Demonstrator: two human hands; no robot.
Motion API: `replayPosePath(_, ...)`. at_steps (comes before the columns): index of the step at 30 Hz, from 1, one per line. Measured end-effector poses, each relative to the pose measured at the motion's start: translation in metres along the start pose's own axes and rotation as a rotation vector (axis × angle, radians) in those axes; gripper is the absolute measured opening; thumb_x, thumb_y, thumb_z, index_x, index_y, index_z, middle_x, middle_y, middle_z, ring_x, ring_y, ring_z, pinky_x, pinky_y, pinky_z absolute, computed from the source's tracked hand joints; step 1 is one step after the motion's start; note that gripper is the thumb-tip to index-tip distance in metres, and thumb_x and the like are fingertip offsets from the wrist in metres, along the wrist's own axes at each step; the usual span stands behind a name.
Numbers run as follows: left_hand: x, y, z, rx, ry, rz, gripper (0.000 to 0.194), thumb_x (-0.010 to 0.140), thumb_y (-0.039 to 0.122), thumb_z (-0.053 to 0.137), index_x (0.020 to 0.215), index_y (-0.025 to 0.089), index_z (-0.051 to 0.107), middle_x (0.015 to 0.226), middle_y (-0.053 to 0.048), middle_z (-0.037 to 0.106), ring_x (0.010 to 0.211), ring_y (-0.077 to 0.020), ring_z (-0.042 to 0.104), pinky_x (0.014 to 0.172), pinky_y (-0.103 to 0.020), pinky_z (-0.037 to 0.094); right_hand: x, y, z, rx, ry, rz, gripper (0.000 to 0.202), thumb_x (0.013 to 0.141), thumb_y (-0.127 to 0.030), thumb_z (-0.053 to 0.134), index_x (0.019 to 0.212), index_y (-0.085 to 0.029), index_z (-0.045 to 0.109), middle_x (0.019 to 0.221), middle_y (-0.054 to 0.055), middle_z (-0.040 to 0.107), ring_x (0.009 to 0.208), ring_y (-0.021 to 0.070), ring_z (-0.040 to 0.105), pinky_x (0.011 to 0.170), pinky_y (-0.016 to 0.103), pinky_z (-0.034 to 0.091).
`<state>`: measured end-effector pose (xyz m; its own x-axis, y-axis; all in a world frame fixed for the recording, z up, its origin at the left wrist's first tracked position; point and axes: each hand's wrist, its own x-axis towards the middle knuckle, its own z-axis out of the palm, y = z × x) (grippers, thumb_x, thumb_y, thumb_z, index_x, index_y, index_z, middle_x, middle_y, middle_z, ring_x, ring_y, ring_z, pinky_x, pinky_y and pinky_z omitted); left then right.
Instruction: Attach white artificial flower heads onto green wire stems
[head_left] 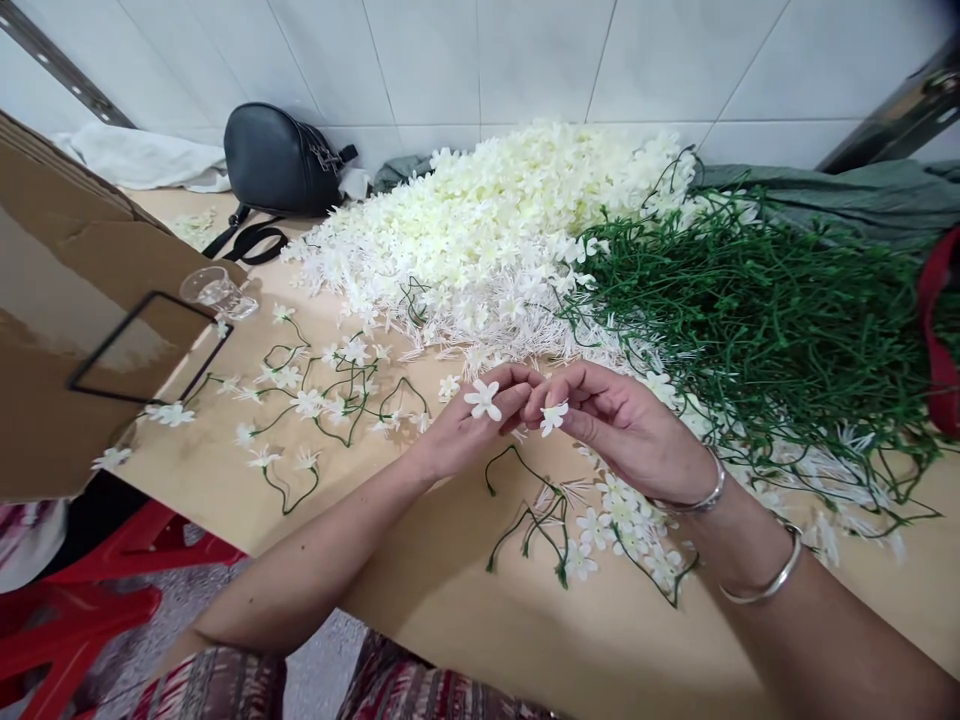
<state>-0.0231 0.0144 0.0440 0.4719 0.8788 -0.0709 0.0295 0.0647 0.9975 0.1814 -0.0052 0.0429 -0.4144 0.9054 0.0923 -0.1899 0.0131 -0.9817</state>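
Above the table, my left hand [480, 415] is closed with a white artificial flower [482, 400] showing at its fingers. My right hand [630, 425] meets it fingertip to fingertip, pinching another white artificial flower [553, 418]. Any stem between the fingers is hidden. Below my hands lie bent green plastic stems [551, 520] and a small pile of loose white blossoms [630, 520]. To the left of my left hand, several green stems tipped with white flowers [307, 402] are spread on the table.
A large heap of white blossoms [480, 220] stands against the tiled wall, with a green stem heap [750, 310] to its right. At left are a black bag [274, 160], a clear plastic cup [217, 292] and a cardboard box [67, 300]. Red stools [97, 610] stand below the table's edge.
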Motion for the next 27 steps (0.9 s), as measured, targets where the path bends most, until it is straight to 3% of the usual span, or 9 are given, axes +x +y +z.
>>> replayPosePath(3,-0.001,0.001,-0.003,0.092,-0.018,0.045,0.048,0.101,0.070,0.068,0.096,0.022,0.070,0.079,-0.001,0.063,0.066,-0.0123,0.050,0.057,-0.026,0.043,0.000,0.000,-0.003,-0.007,0.014,-0.009,0.036,0.094,-0.062,0.084,0.094,-0.029,0.071,0.101,0.004,0.081,0.099,0.0236,0.079,0.099,0.050,0.067)
replayPosePath(6,-0.001,-0.003,-0.008,0.144,0.013,0.076,0.053,0.101,0.074,0.068,0.096,0.022,0.069,0.075,0.002,0.054,0.064,-0.0119,0.043,0.056,-0.027,0.037,-0.001,-0.003,-0.013,-0.005,0.097,-0.025,0.036,0.092,-0.061,0.087,0.092,-0.029,0.071,0.114,0.006,0.083,0.095,0.0233,0.079,0.095,0.049,0.067)
replayPosePath(8,0.000,-0.005,-0.010,0.162,0.039,0.092,0.053,0.101,0.075,0.066,0.097,0.023,0.070,0.073,0.003,0.049,0.063,-0.0121,0.041,0.056,-0.028,0.036,-0.001,-0.004,-0.022,-0.026,0.197,-0.019,0.036,0.088,-0.060,0.091,0.091,-0.029,0.073,0.108,0.005,0.084,0.087,0.0220,0.078,0.089,0.046,0.067)
replayPosePath(11,-0.002,-0.004,-0.011,0.218,0.068,0.117,0.055,0.103,0.076,0.062,0.100,0.023,0.075,0.076,0.001,0.053,0.065,-0.0136,0.045,0.061,-0.029,0.041,-0.001,-0.004,-0.030,-0.095,0.271,0.014,0.036,0.084,-0.056,0.095,0.094,-0.027,0.076,0.087,0.002,0.079,0.079,0.0210,0.076,0.079,0.040,0.065)
replayPosePath(17,-0.009,0.004,-0.012,0.322,0.033,0.117,0.061,0.110,0.074,0.049,0.115,0.026,0.085,0.084,-0.005,0.065,0.081,-0.0204,0.060,0.079,-0.035,0.051,-0.002,-0.002,-0.024,-0.150,0.222,0.051,0.035,0.088,-0.059,0.090,0.095,-0.026,0.078,0.080,0.000,0.077,0.078,0.0201,0.074,0.074,0.036,0.062)
replayPosePath(21,-0.008,0.002,-0.012,0.369,0.057,0.115,0.053,0.110,0.067,0.057,0.109,0.023,0.086,0.098,-0.007,0.073,0.086,-0.0183,0.063,0.084,-0.033,0.053,-0.003,-0.004,-0.021,-0.127,0.197,0.080,0.037,0.088,-0.061,0.089,0.096,-0.027,0.078,0.081,0.000,0.077,0.078,0.0196,0.073,0.075,0.036,0.061)
replayPosePath(27,-0.009,0.007,-0.012,0.407,0.072,0.154,0.051,0.109,0.065,0.059,0.104,0.021,0.086,0.099,-0.007,0.077,0.090,-0.0188,0.067,0.088,-0.033,0.055,-0.004,-0.005,-0.015,-0.141,0.152,0.109,0.034,0.090,-0.058,0.088,0.095,-0.027,0.078,0.085,0.001,0.076,0.082,0.0195,0.072,0.081,0.037,0.061)
